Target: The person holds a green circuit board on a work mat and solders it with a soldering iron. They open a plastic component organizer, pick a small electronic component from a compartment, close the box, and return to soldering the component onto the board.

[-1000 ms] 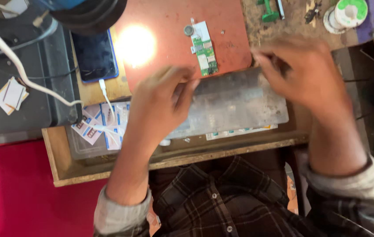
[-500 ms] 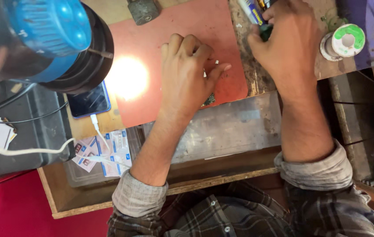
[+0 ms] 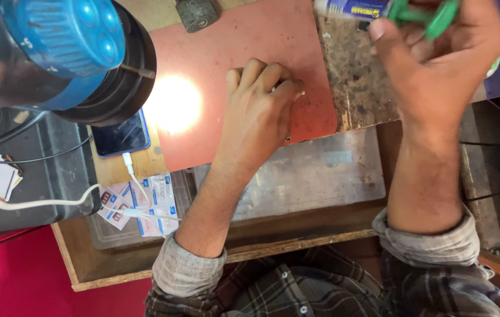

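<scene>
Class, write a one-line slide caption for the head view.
Left hand pressed on red work mat; right hand grips green-handled tool at a lamp-lit bench.

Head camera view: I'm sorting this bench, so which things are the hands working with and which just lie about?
In hand:
- left hand pressed on the red mat
- right hand gripping a green tool

Lying about:
- phone on its white cable
- clear plastic box
- small packets
- blue lamp

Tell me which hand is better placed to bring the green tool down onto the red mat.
Right. The right hand already grips the green tool above the bench, just beside the red mat. The left hand lies palm-down on the mat with fingers curled, seemingly pressing something small that is hidden beneath it.
</scene>
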